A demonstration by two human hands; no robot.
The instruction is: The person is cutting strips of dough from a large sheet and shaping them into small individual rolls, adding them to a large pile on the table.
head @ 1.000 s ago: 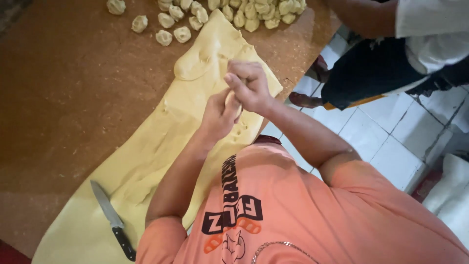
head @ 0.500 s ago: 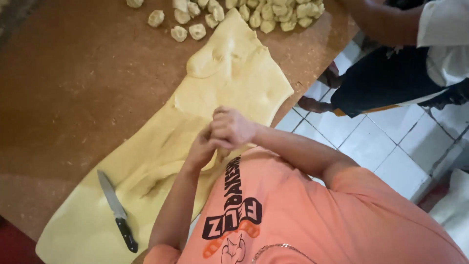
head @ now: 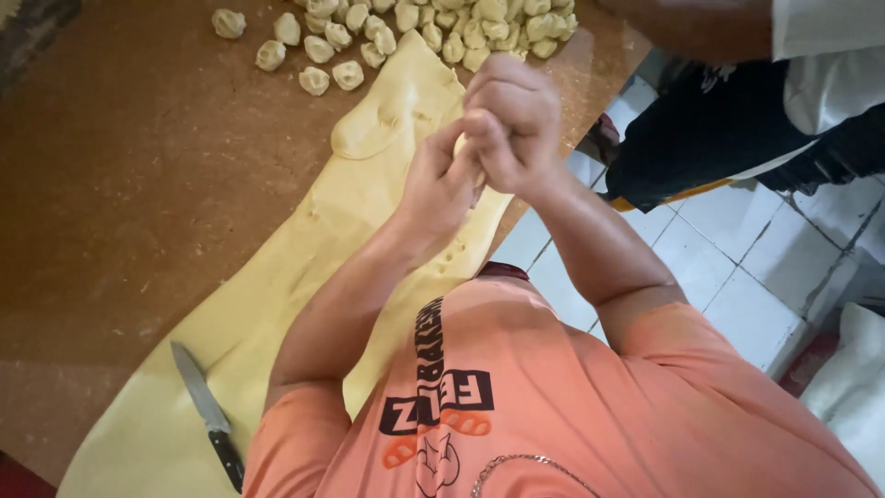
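We see the left hand and right hand pressed together, their grip pinching a small pale dough piece, raised above the long yellow dough sheet on the brown worktop for shaping; the finished dough lumps lie beyond the grip.

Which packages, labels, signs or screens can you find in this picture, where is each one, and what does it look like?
No packages, signs or screens show.
Printed design on the orange shirt: bottom centre, on the chest of the person; dark block letters with an orange and white figure below them.
White sack-like bundle: right edge, on the white tiled floor; plain, no label visible.
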